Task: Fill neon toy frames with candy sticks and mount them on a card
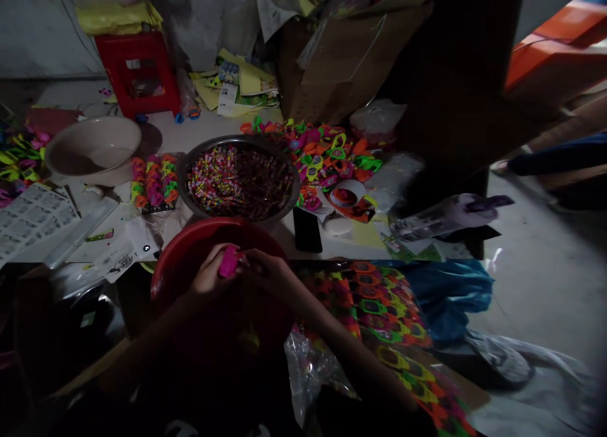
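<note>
My left hand [208,277] is closed on a small bright pink plastic piece [229,262], held above a red plastic basin [175,247]. My right hand [266,271] comes in from the right with its fingers pinched together at the piece's right end; a small pale thing shows at the fingertips, too dim to name. Just beyond the hands stands a metal bowl [296,193] full of small candies in colourful wrappers [213,178]. Behind its right side spreads a heap of bright toy watches [332,149]. The inside of the basin is mostly dark.
A black phone [307,229] and a tape roll [348,193] lie right of the bowl. To the left are an off-white basin [95,149] and printed sheets [33,219]. A red stool [137,70] and cardboard box [341,64] stand behind. Packed toy watches [379,304] lie below the table edge.
</note>
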A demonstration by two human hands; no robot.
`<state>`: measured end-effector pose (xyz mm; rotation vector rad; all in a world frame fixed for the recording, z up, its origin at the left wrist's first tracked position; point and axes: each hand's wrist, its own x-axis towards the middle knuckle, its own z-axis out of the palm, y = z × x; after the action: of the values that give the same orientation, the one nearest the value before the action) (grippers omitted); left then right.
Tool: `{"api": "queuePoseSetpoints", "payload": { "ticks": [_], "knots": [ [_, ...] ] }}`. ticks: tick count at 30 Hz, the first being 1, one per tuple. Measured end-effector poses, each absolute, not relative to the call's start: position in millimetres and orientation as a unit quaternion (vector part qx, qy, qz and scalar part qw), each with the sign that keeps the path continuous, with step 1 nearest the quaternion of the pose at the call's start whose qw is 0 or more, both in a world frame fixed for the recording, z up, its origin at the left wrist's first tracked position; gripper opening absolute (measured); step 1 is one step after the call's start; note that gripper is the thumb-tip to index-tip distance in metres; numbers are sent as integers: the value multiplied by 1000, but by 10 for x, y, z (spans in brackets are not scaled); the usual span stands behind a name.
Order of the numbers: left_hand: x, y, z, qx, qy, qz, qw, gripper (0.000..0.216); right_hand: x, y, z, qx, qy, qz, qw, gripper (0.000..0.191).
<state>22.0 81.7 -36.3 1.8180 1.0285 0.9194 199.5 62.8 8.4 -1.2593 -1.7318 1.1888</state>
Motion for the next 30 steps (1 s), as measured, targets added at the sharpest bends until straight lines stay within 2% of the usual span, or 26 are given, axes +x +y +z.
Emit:
{"api": "queuePoseSetpoints", "payload": {
  "ticks": [4, 11, 21, 30],
  "knots": [
    [149, 815, -210, 757, 418, 324, 383, 24, 2020, 606, 194, -509, -679, 402, 344, 29],
    [36, 786, -58, 810, 456, 242, 280, 34, 1988, 539, 287, -439, -749, 379, 321, 25],
    [-14, 746, 131, 843, 470, 206, 161, 20, 1945, 512, 451, -446, -787, 308, 295, 22],
    [52, 686, 186, 877, 471, 96, 29, 17, 1959, 538, 384, -417, -798, 332, 281, 26]
  ]
}}
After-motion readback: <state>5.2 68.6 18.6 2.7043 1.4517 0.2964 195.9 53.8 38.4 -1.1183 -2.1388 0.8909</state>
